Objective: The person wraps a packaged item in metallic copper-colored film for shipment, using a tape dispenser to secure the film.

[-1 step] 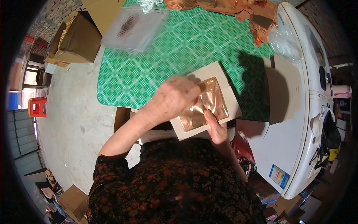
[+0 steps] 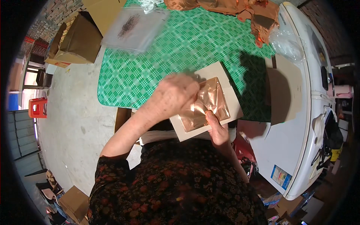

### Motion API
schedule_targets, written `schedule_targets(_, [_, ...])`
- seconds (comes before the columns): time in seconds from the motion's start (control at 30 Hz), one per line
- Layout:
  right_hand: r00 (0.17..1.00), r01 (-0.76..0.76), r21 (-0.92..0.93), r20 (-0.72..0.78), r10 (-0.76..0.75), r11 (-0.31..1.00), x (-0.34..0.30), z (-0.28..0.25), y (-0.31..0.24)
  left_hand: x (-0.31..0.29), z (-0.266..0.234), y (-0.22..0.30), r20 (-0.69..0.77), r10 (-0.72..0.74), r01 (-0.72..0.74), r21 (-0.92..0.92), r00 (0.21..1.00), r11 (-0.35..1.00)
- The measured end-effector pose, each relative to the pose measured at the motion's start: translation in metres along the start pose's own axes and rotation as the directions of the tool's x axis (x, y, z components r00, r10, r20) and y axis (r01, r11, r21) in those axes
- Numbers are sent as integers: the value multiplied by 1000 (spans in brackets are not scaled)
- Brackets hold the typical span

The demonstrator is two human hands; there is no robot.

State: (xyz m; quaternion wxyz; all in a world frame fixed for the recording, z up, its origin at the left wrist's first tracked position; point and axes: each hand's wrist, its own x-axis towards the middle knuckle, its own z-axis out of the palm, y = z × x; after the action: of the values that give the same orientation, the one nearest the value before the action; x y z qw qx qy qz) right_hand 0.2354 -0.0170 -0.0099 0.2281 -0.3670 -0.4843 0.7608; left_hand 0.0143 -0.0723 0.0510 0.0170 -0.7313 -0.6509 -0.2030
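Observation:
My right hand [image 2: 219,131] grips a beige cardboard sheet [image 2: 227,90] by its near edge. Its thumb presses on a shiny copper-coloured foil square [image 2: 212,98] that lies on the sheet; its other fingers are hidden underneath. Above the sheet's left part is my left hand [image 2: 174,93], fingers curled in and slightly blurred. Whether it pinches anything cannot be made out. The sheet is held tilted at the near edge of a table with a green checked cover [image 2: 180,45].
Clear plastic sleeves [image 2: 137,30] lie at the table's far left, crumpled copper-coloured material [image 2: 262,22] at the far right. An open cardboard box [image 2: 80,39] stands left of the table. On the right are a cardboard piece [image 2: 287,92] and a white fridge-like cabinet [image 2: 292,150].
My left hand has shifted slightly to the left, away from the foil square. My right hand and the cardboard sheet have stayed in place.

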Motion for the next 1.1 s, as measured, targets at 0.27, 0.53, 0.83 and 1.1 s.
schedule_targets(0.27, [995,80,114,-61,-74,990,-6,0,24,-7,10,10,-32,69,-72,-74,997,995])
schedule_targets(0.53, [993,-54,35,-105,57,998,-19,-33,78,-66,-5,21,-41,-697,524,-629,716,574])
schedule_targets(0.83, [985,0,202,170,-35,979,-38,-8,64,-132,29,80,505,-756,340,-858,417,-385])
schedule_targets(1.1, [869,-278,-330,313,382,902,-51,-76,20,-136,28,67,609,-615,289,-787,501,-545])
